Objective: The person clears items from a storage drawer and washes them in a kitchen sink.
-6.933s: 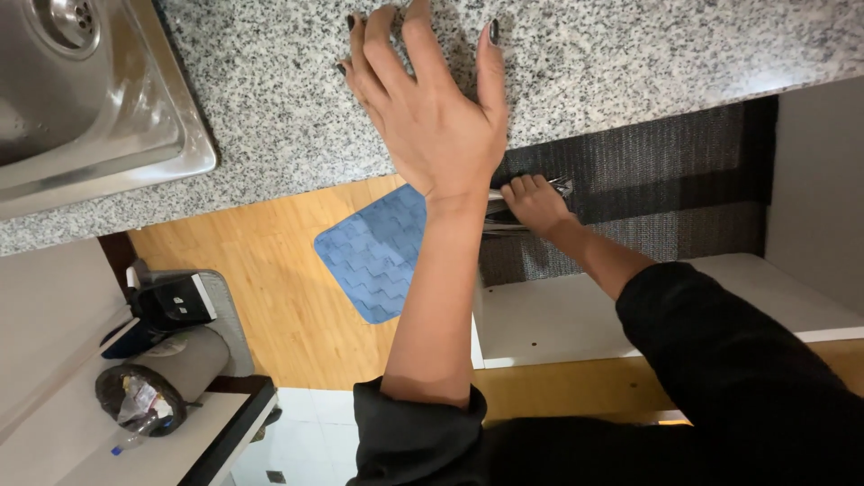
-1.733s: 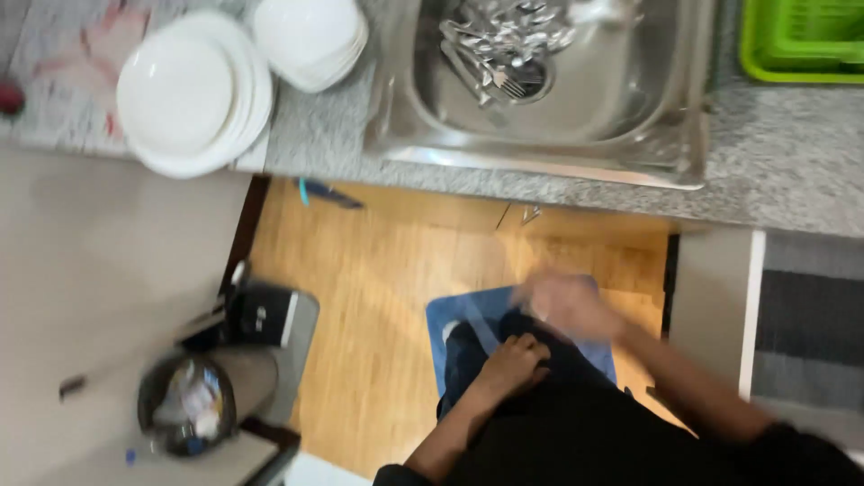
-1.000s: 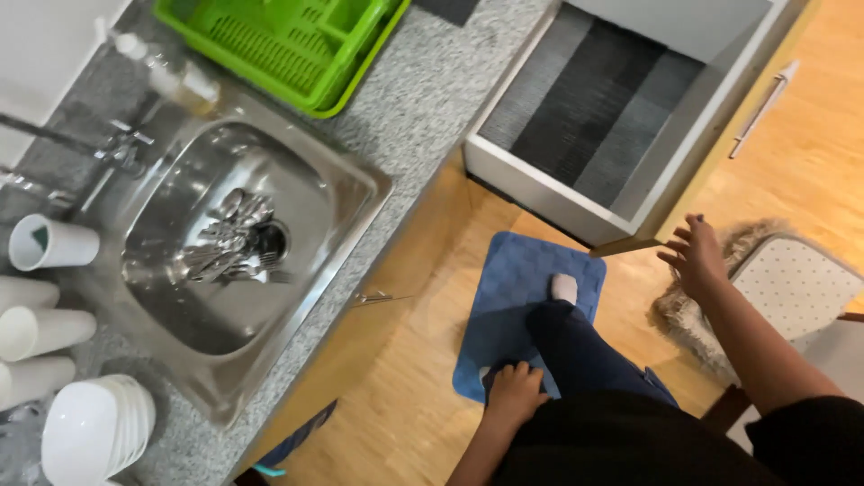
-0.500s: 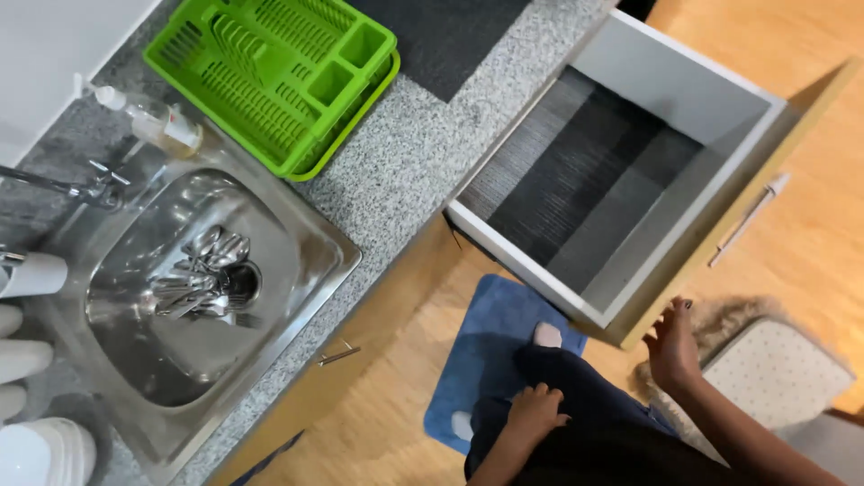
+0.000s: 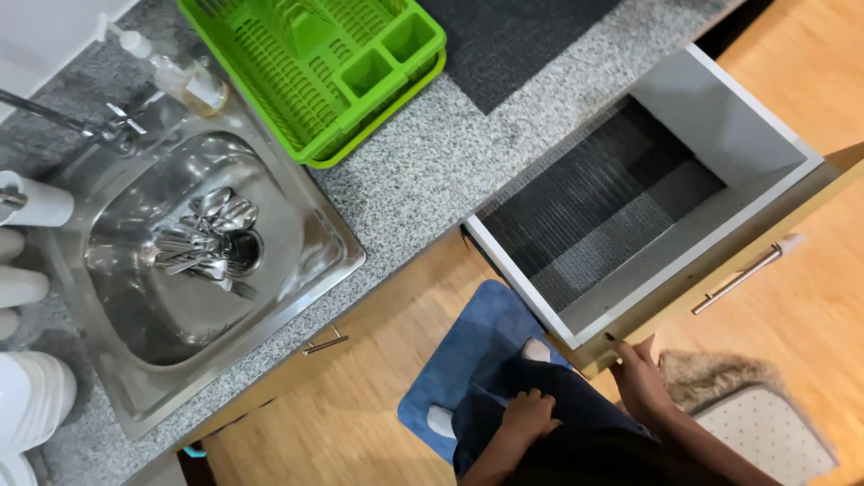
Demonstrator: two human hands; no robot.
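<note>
An open white drawer (image 5: 720, 126) juts out from under the speckled countertop (image 5: 423, 171); a dark ribbed liner (image 5: 594, 207) covers its bottom, and nothing else shows inside. Its wooden front carries a metal bar handle (image 5: 742, 274). My right hand (image 5: 637, 378) is at the near corner of the drawer front, fingertips touching the edge and holding nothing. My left hand (image 5: 527, 414) rests on my dark trouser leg with the fingers curled in, empty.
A steel sink (image 5: 297, 261) holds a pile of cutlery (image 5: 202, 238), with a tap (image 5: 81, 121) and soap bottle (image 5: 175, 72) behind. A green dish rack (image 5: 315, 63) stands beside it. White bowls (image 5: 31, 400) sit far left. A blue floor mat (image 5: 468, 351) and a beige rug (image 5: 765, 423) lie below.
The view has swung from the plates and sink across to the open drawer. My right hand has come in from over the rug to the drawer front's corner. My left hand stays on my leg.
</note>
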